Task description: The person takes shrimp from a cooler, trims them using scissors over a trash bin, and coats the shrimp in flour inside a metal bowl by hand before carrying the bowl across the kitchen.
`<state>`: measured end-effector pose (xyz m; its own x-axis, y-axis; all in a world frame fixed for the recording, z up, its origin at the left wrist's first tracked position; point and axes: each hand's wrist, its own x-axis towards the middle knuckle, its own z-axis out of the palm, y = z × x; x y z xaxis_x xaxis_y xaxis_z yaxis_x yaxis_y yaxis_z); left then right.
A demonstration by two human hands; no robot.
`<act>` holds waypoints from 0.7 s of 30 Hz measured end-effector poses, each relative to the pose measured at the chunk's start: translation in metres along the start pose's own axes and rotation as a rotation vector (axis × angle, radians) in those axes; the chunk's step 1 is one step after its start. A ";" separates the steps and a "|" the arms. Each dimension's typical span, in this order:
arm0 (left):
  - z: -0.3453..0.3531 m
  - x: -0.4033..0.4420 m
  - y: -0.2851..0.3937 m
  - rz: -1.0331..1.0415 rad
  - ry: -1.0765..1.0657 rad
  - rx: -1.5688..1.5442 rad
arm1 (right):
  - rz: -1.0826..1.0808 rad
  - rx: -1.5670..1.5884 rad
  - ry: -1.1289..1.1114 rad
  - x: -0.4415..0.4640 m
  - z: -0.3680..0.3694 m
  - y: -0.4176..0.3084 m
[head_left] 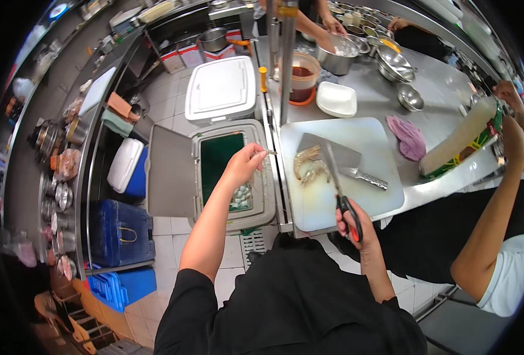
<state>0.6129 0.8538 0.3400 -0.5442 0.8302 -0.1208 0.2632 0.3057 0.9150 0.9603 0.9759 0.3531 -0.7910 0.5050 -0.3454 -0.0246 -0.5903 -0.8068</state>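
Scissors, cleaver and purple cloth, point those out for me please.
Scissors (pixel 342 203): head view, on the black part just below the blades.
Cleaver (pixel 347 156): head view, on the broad metal blade.
Purple cloth (pixel 408 138): head view, on the middle of its crumpled fabric.

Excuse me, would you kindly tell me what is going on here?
One person's right hand holds scissors over a white cutting board, where shrimp and a cleaver lie. Their left hand pinches a small piece, too small to identify, by an open bin. Another person's hand is at a large bag.
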 end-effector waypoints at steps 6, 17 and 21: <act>-0.030 -0.060 -0.023 -0.036 0.085 -0.228 | 0.211 -0.140 -0.253 0.043 0.066 0.031; -0.049 -0.130 -0.051 -0.068 0.313 -0.102 | 0.400 -0.323 -0.428 0.059 0.116 0.061; -0.065 -0.128 -0.074 -0.055 0.251 -0.153 | 0.405 -0.335 -0.378 0.054 0.139 0.074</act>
<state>0.6113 0.6942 0.3125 -0.7391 0.6675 -0.0903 0.1154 0.2576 0.9593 0.8303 0.8716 0.3413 -0.8601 -0.0091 -0.5100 0.4643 -0.4283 -0.7752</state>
